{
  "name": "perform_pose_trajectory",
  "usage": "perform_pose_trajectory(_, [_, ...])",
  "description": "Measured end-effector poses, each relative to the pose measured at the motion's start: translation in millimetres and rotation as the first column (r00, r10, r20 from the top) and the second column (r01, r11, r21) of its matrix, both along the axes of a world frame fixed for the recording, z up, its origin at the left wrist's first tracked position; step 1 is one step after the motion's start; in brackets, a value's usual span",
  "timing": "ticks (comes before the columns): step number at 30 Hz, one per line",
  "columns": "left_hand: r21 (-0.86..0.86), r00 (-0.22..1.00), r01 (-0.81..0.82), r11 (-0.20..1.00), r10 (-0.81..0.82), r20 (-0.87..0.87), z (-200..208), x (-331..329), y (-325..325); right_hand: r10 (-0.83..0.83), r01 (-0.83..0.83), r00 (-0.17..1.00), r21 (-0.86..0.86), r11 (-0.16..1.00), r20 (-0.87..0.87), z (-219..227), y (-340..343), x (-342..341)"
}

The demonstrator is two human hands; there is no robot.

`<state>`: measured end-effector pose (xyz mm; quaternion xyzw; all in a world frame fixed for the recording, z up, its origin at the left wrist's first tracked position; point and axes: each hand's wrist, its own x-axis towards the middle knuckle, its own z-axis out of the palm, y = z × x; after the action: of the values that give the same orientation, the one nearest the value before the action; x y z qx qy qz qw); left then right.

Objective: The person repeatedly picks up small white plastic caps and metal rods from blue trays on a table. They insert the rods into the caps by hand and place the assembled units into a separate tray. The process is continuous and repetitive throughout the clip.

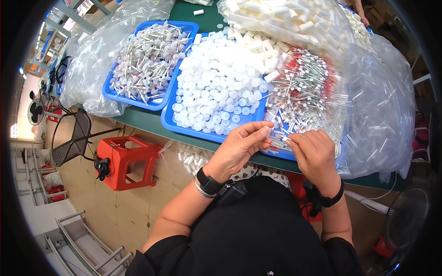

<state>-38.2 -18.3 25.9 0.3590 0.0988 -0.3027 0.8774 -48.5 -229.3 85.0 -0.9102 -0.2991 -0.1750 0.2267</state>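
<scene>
My left hand (246,143) is pinched closed at thumb and forefinger around a small whitish piece (267,130), its exact shape partly hidden by the fingertips. Just to its right, my right hand (316,149) pinches a thin white-ended piece (286,139). The two sets of fingertips are a short gap apart, above the near edge of a blue tray heaped with thin wire-like sticks (304,85) with white ends and red parts. Beside it on the left, translucent white discs with centre holes (214,96) fill another blue tray (172,120).
A third blue tray (107,89) at left holds sticks fitted with discs (147,60). White foam-like cylinders (294,18) pile at the back. Clear plastic bags (380,106) lie at right. On the floor stand a red stool (122,165), a chair (76,133) and a fan (407,216).
</scene>
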Motion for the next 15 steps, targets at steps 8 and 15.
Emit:
perform_pose_trajectory(8, [0.063,0.998,0.024,0.998,-0.027,0.057,3.4,-1.0,-1.8,-0.023,0.049,0.984,0.141,0.989,-0.179,-3.9,0.8,-3.1])
perform_pose_trajectory(15, [-0.05,0.999,0.042,0.998,-0.042,0.007,-1.1,-1.8,-3.5,-0.021,0.111,0.918,0.206,0.972,-0.396,-7.5,3.4,-7.4])
